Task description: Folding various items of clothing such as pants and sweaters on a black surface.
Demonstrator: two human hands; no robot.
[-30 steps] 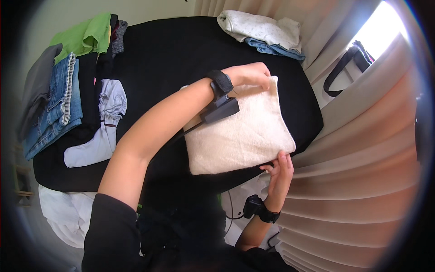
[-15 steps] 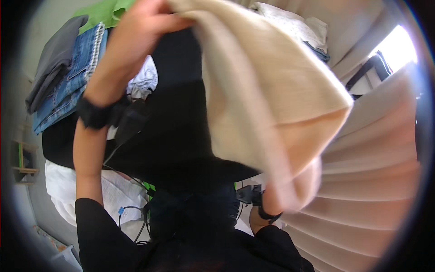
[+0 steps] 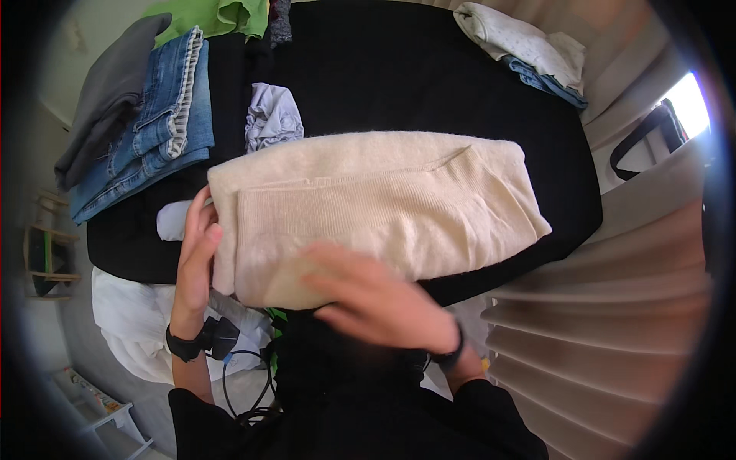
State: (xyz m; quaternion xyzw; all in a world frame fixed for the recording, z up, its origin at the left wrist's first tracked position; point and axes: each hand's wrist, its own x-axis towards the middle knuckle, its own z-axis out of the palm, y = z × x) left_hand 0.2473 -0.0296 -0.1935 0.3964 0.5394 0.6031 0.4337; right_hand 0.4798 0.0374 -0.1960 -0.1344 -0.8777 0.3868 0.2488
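A folded cream knit sweater (image 3: 383, 199) lies across the near half of a black round table (image 3: 399, 84). My left hand (image 3: 195, 253) grips the sweater's left edge, fingers curled around the fold. Blurred with motion, my right hand (image 3: 376, 299) hovers flat over the sweater's near edge with its fingers apart and nothing in them. Both wrists carry black bands.
At the table's far left lie folded blue jeans (image 3: 153, 138), a grey garment (image 3: 107, 92), a green one (image 3: 215, 15) and a crumpled pale lilac piece (image 3: 272, 115). A white and blue pile (image 3: 521, 42) sits far right. Beige curtains (image 3: 598, 322) hang on the right. White cloth (image 3: 130, 322) lies below left.
The sweater, lifted and swung up half a second ago, now lies flat on the table, turned lengthwise. My left hand moved to its left edge and my right hand onto its near edge.
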